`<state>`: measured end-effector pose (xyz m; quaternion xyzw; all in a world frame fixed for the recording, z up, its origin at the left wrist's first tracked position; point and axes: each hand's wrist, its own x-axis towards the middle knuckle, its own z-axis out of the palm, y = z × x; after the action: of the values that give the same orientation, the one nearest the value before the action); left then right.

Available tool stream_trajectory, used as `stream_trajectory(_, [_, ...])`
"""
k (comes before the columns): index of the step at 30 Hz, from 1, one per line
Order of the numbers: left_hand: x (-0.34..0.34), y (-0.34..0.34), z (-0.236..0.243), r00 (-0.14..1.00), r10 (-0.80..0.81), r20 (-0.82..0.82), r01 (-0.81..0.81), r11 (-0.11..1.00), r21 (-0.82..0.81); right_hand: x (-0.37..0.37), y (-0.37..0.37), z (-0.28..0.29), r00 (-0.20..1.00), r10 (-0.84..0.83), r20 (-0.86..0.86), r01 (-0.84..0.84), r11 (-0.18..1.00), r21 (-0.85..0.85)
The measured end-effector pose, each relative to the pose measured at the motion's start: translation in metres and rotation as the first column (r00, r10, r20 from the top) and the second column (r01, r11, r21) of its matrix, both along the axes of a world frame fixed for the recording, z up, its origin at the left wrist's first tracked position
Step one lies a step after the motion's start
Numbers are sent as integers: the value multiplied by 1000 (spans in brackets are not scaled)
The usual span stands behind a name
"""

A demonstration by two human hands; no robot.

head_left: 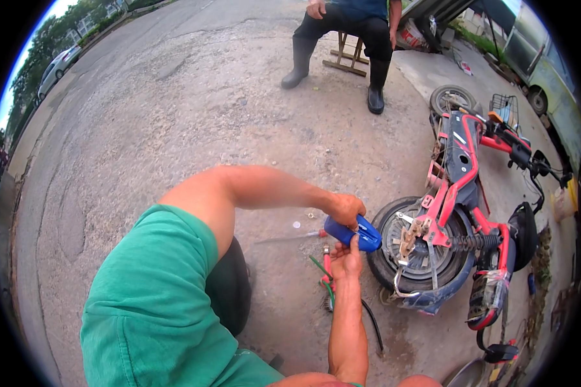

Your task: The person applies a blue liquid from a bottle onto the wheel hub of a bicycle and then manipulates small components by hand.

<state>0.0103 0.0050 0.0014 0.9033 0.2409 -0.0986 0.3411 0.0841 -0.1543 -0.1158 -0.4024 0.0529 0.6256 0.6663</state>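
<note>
Both my hands are on a blue, smooth, tapered object point(365, 237) with a slot along its upper face; I cannot make out its exact kind. My left hand point(346, 209) reaches over from the left with its fingers wrapped round the upper side. From below, my right hand point(346, 259) grips the lower edge, its thumb pressed against it. The object's tip is close to the tyre point(382, 267) of the red electric scooter point(458, 187), which lies on its side. Under my hands lie a red-handled tool point(327, 267) and a green cord point(321, 266).
A long thin tool with a red end point(321, 233) lies left of my hands, near a small pale disc point(296, 225). A black hose point(373, 326) curves below. Ahead, a person in black boots point(379, 84) sits on a wooden stool point(347, 59). A pale green vehicle point(558, 97) stands far right.
</note>
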Motion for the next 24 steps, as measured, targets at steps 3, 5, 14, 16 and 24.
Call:
stream_trajectory(3, [0, 2, -1, 1000, 9, -8, -9, 1000, -15, 0, 1, 1, 1000, 19, -4, -19, 1000, -1])
stream_trajectory(5, [-1, 3, -2, 1000, 12, -21, -12, 1000, -4, 2, 3, 3, 999, 37, -2, -37, 999, -14])
stream_trajectory(14, [0, -18, 21, 974, -134, -185, 187, 933, 307, 4, 0, 10, 997, 78, -23, -79, 996, -29])
stream_trajectory(16, [-7, -33, 34, 950, -181, -254, 283, 846, 452, 4, 1, 9, 996, 83, -31, -85, 996, -38])
stream_trajectory(24, [-9, -32, 5, 961, -212, -177, 274, 814, 512, 4, 2, 3, 995, 91, -37, -94, 994, -62])
